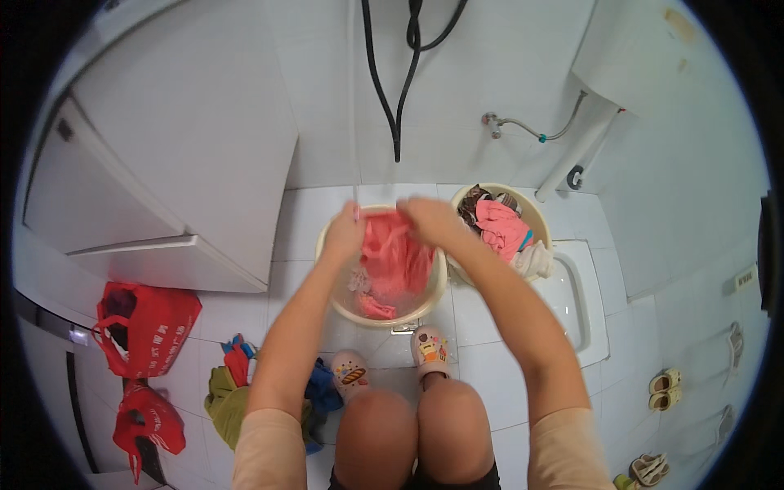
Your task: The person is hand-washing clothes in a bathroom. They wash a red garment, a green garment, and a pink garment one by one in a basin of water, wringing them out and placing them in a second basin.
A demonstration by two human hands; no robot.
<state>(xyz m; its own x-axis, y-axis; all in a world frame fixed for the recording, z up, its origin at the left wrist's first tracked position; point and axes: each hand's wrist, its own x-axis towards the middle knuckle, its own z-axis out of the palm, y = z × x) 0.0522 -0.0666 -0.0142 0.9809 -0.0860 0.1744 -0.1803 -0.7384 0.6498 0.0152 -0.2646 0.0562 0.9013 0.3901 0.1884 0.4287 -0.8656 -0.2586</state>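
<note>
In the head view, the two hands and the cloth between them are blurred, so the fingertips are hard to make out. The cloth hides much of the inside of the basin (pixel 347 313), where a pale, crumpled item and a pinkish-red bunch show near the left and front edges. The left forearm covers part of the clothes (pixel 233 400) on the floor (pixel 490 367), and the dark lens rim cuts off the picture's corners.

The left hand (pixel 345 237) seems closed on the upper left edge of the red cloth (pixel 396 257); the right hand (pixel 429 220) grips its upper right edge. The cloth hangs between them over the basin's middle, its bottom near the front rim.

Just beyond the basin's right edge stands a second basin (pixel 535 214), heaped with clothes, its near right edge beside the squat toilet (pixel 590 286). The shoes (pixel 349 371) are close to the first basin's front edge. A bare strip of floor lies between its left edge and the cabinet (pixel 196 147).
</note>
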